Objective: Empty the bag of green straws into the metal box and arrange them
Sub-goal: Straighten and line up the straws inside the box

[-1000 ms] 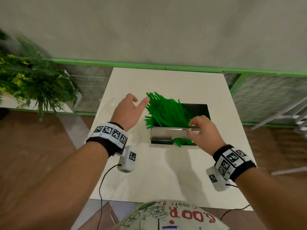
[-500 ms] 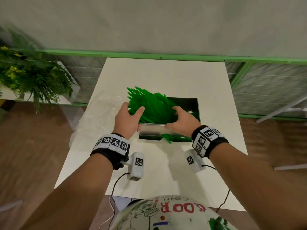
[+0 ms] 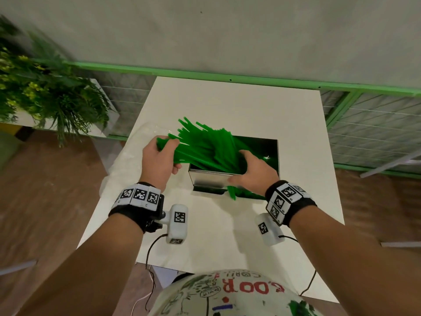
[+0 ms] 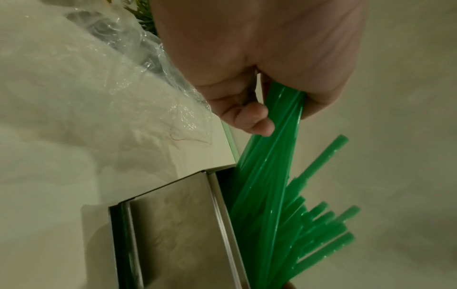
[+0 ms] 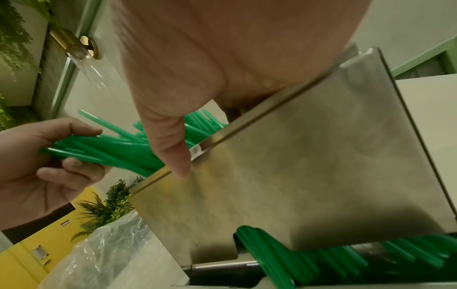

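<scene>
Many green straws (image 3: pixel 207 149) lie slanted in the metal box (image 3: pixel 210 180) at the table's middle, their ends fanning out over its left rim. My left hand (image 3: pixel 168 153) grips a bunch of straws (image 4: pixel 272 156) near their left ends, above and left of the box (image 4: pixel 173 224). My right hand (image 3: pixel 241 167) holds the box's front wall (image 5: pixel 309 166), with the thumb (image 5: pixel 173 152) outside and the fingers hidden over the rim among the straws. A few straws (image 5: pixel 284 258) poke out under the front wall. The clear plastic bag (image 3: pixel 127 160) lies crumpled left of the box.
The box stands on a small white table (image 3: pixel 227 236) against a grey wall. Green-framed wire racks (image 3: pixel 376 133) stand on the right behind it and a leafy plant (image 3: pixel 50 99) at the left. Wrist-camera cables (image 3: pixel 150 252) hang over the near edge.
Both hands came in from open above the table. My left hand closed on a bunch of straws and drew it up and left; my right hand settled on the box's front wall.
</scene>
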A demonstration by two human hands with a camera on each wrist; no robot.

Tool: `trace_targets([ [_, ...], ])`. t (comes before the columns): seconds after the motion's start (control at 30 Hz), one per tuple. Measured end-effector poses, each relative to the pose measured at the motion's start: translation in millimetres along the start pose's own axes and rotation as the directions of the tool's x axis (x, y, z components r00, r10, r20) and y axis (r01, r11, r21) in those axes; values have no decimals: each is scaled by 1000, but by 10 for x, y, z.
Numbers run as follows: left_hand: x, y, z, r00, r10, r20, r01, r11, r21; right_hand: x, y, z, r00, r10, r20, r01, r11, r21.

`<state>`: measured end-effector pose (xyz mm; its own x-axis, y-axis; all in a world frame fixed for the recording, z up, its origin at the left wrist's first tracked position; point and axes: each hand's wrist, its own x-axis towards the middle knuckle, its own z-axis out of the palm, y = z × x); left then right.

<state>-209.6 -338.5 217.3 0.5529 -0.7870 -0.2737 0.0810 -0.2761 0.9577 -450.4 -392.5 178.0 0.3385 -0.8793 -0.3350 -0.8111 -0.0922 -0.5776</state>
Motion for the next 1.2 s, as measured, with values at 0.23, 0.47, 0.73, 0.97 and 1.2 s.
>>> trace_targets([
  [0.23,34,-62,63,975,-157,155,146,986,80,0,-3,7,1000,3,-2,-3,1000,14],
  [0.47,-7,-64,252,961,-165,222,144,984,109,53,14,49,999,28,-34,-25,997,76],
  [0.73,-94,-85,514,983,-39,177,-49,882,470,120,-23,48,999,38,-14,-35,979,203],
  [0.97,-101,-132,628,998,-9,60,-37,702,712,150,-135,71,1000,22,-17,-17,964,264],
  [1.2,69,-172,299,974,-204,97,171,946,275,63,-141,86,996,7,-87,3,994,110],
])
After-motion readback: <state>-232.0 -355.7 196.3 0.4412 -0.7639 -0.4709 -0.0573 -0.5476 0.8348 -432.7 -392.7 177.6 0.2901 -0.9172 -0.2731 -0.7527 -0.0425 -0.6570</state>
